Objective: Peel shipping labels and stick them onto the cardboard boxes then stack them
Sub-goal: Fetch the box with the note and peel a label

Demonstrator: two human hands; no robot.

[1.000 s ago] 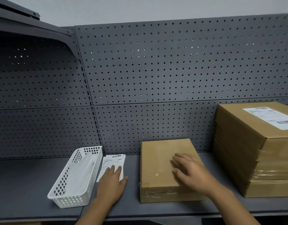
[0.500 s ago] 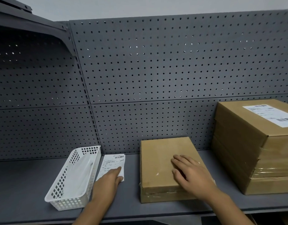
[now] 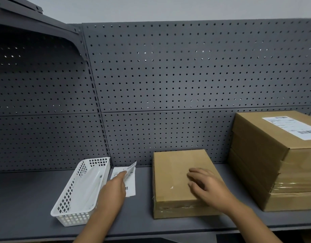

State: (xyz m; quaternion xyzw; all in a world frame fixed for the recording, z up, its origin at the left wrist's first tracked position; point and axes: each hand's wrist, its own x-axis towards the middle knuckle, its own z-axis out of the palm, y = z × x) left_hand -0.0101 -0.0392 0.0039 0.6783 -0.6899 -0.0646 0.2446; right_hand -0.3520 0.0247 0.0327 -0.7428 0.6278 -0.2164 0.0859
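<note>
A white latticed basket (image 3: 68, 195) sits on the grey shelf (image 3: 23, 199), left of centre, its long side running near to far. Behind it rises a grey pegboard (image 3: 186, 76) — two panels wide. An upper shelf (image 3: 28, 20) juts out at far left, under a pale wall (image 3: 168, 7).

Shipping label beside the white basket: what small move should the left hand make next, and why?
Probably lift the shipping label clear of the shelf. The left hand appears to pinch it, its far corner already raised, while the right hand rests flat on the small box, whose top shows no label.
</note>
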